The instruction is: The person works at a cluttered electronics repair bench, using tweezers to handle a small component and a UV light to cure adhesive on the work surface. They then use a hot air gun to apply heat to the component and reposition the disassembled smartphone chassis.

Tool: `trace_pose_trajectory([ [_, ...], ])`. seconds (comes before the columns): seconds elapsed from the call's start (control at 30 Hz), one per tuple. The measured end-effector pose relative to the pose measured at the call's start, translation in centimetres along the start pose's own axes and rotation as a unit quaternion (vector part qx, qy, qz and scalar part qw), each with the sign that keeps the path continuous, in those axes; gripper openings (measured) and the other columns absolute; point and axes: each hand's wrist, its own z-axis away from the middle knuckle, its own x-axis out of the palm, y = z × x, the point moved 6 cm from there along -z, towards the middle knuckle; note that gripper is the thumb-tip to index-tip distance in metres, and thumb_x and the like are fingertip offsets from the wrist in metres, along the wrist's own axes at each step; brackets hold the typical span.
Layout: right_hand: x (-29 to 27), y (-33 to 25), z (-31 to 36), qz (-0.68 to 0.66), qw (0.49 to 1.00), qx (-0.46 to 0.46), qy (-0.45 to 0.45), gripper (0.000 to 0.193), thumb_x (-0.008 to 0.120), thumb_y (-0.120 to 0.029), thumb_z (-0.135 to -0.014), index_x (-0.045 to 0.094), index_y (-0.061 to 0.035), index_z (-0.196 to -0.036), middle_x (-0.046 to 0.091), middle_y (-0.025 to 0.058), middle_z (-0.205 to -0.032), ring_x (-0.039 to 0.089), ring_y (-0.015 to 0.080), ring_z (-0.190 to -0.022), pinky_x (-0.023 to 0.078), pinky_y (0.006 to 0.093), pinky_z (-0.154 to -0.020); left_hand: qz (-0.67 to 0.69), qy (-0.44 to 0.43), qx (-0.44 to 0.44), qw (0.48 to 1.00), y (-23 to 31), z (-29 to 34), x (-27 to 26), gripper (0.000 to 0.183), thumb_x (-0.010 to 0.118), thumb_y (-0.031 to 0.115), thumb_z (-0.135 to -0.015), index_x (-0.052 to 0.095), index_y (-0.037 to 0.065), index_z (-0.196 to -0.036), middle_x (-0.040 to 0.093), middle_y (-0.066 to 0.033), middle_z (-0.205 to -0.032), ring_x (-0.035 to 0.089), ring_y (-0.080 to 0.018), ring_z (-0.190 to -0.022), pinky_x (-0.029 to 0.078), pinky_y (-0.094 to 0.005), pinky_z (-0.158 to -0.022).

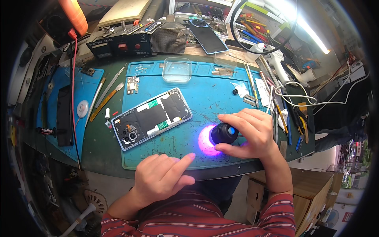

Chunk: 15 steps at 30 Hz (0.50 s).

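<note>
My right hand (252,132) grips a short black UV flashlight (224,133) between thumb and fingers, just above the blue mat (205,98). Its purple light falls in a bright patch on the mat. My left hand (160,175) hovers at the mat's near edge, index finger and thumb stretched out and the other fingers curled, with nothing seen in it. The left fingertip points toward the lit patch and stays apart from the flashlight. Left of the light lies an opened smartphone (152,118), tilted on the mat, its inner parts and camera module showing.
A clear plastic box (177,71) stands at the mat's far side. Tweezers and knives (106,104) lie to the left, beside a dark phone (65,114). More hand tools (290,120) and a white cable (304,100) crowd the right. A black power unit (118,45) sits behind.
</note>
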Motion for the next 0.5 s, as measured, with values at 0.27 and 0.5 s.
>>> trace_pose_trajectory([
  [0.27,-0.02,-0.03,-0.03,0.0,1.0,-0.001,0.001,0.051,0.093,-0.038,-0.078,0.076,-0.0061,-0.113,0.074,0.0016,-0.081,0.069,0.0166,-0.064,0.052,0.0295,-0.056,-0.01,0.011,-0.001,1.0,0.05,-0.11,0.06,0.041,0.076,0.039,-0.098,0.077,0.006,-0.122,0.06,-0.0001,-0.077,0.055,-0.0169,-0.06,0.043,-0.0325,-0.053],
  [0.5,0.07,0.03,0.0,-0.002,1.0,0.001,0.001,0.051,0.093,-0.038,-0.078,0.076,-0.0061,-0.113,0.073,0.001,-0.08,0.068,0.0161,-0.063,0.051,0.0293,-0.055,-0.013,0.014,0.0,1.0,0.09,-0.2,0.06,0.037,0.079,0.035,-0.096,0.077,0.006,-0.119,0.06,0.0004,-0.076,0.055,-0.0166,-0.059,0.042,-0.0327,-0.052],
])
